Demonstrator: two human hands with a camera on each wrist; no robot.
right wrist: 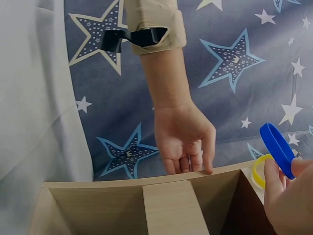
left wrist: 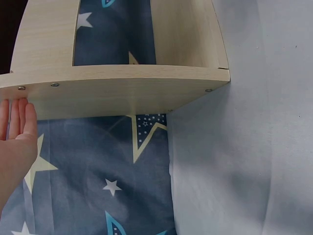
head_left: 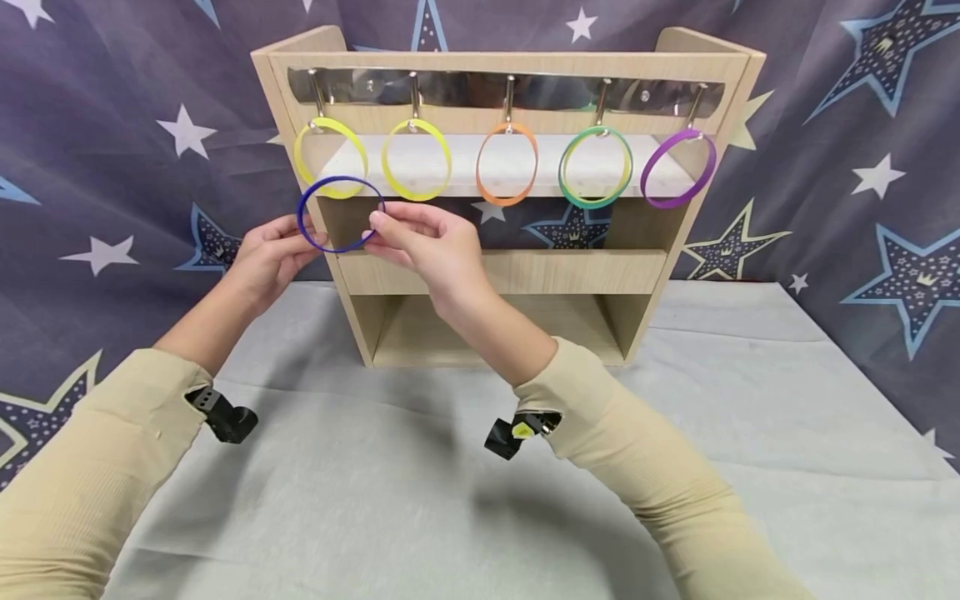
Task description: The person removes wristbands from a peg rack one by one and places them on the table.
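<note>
A thin blue ring (head_left: 300, 212) is pinched between the thumb and fingers of my right hand (head_left: 442, 250), in front of the shelf's left side. In the right wrist view the blue ring (right wrist: 277, 149) stands tilted above the shelf edge. My left hand (head_left: 266, 258) rests its fairly straight fingertips against the wooden shelf's (head_left: 510, 271) left side panel, apart from the ring, as the right wrist view shows. Behind the blue ring, a yellow ring (head_left: 361, 150) hangs on the leftmost hook (head_left: 316, 87) of the metal rail.
Along the rail (head_left: 465, 90) hang another yellow ring (head_left: 385, 158), an orange ring (head_left: 480, 167), green and yellow rings (head_left: 562, 171) together, and a purple ring (head_left: 651, 171). A grey cloth (head_left: 337, 500) covers the table. A star-patterned curtain (head_left: 112, 167) stands behind.
</note>
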